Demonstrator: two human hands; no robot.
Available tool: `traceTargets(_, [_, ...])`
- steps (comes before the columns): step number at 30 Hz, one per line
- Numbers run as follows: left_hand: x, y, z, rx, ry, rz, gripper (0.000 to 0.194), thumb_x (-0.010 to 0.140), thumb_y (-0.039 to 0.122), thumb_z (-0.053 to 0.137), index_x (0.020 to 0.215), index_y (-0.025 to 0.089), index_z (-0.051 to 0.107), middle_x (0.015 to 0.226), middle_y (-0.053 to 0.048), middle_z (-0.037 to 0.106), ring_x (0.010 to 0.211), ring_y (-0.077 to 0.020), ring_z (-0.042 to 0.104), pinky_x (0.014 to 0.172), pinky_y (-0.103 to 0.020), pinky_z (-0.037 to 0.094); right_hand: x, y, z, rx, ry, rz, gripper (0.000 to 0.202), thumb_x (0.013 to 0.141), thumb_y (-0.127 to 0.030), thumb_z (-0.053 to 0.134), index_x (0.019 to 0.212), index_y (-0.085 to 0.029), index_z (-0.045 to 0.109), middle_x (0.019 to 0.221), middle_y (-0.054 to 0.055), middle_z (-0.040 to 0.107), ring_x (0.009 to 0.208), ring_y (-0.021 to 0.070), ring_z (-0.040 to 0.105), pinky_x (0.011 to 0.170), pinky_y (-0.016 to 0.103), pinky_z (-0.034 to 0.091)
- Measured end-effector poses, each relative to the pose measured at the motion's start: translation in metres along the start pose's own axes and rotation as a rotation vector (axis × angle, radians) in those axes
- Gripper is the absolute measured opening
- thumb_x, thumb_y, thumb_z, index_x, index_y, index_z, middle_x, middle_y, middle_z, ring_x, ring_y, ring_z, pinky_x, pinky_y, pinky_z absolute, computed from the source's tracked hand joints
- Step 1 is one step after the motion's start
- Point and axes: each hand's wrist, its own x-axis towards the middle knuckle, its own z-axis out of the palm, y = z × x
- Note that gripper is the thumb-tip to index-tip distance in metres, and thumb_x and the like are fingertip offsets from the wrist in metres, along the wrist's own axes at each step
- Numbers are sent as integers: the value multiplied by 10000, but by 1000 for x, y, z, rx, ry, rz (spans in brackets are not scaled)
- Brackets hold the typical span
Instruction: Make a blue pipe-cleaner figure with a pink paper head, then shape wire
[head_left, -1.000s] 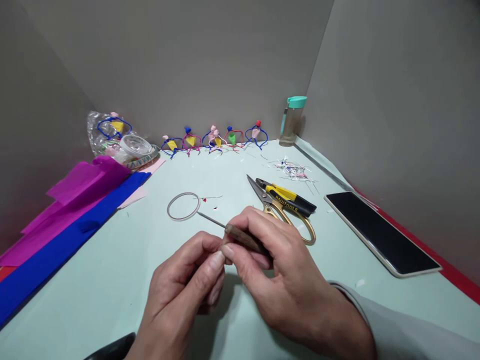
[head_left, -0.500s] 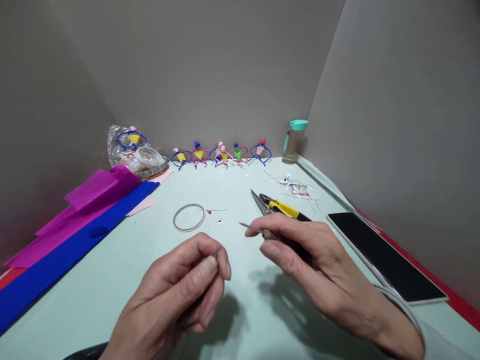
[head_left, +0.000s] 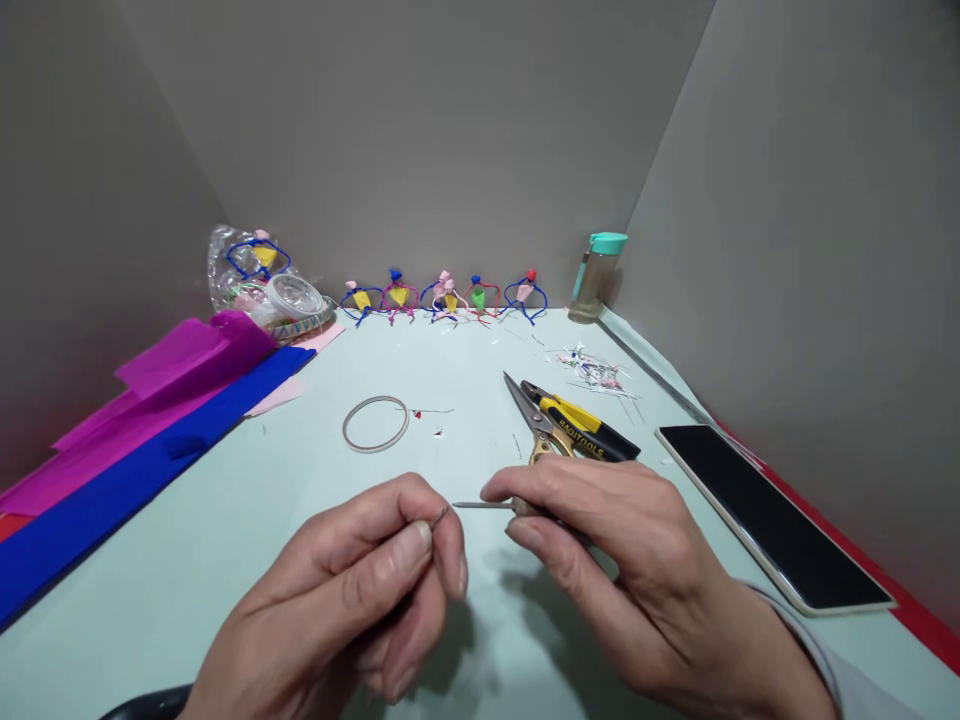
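My left hand pinches a short piece of twisted dark wire between thumb and forefinger; a little of it shows above the thumbnail. From the right, my right hand holds an awl, its thin metal shaft pointing left. The awl's tip is right by the wire end, but whether they touch I cannot tell. Most of its handle is hidden in my palm. Just beyond my right hand lie open-bladed scissors and yellow-and-black pliers.
A ring-shaped roll of tape lies at centre left. Several small paper-and-wire figures stand along the back wall. Crepe paper covers the left side. Wire scraps, a bottle and a phone are on the right.
My right hand has moved down and left, bringing the awl's tip up to the wire in my left hand. More of the scissors and pliers shows.
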Motion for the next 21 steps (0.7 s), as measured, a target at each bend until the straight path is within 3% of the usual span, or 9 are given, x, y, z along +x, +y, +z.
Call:
traceTargets(5, [0,2,6,71,105,15,326,767,513,799,677,205,740,461,45,409,477,-94,295,497,-266,219,-2,-1,2,-47,-2,3,177,973,-128,524,983,-135,700,963,77,800,791,177,743,645,282,506])
traceTargets(10, [2,-1,4,119,160,74,334,789,525,780,663,218,742,483,39,418,488,-94,300,488,-264,204,-3,-4,3,-45,-27,11,180,964,-113,521,971,-126,700,969,78,796,805,172,742,660,284,504])
traceTargets(16, [2,-8,-4,236,192,152,334,850,562,719,808,234,773,543,26,465,510,-98,350,479,-228,283,-4,-7,2,-48,-24,30,179,975,-130,523,971,-138,702,957,65,797,797,167,743,655,282,505])
traceTargets(21, [1,-12,2,349,398,206,264,802,512,767,794,249,791,626,-14,599,537,-123,449,476,-237,335,-5,-6,4,-60,-19,35,187,972,-132,523,960,-144,710,958,62,807,778,173,752,646,288,513])
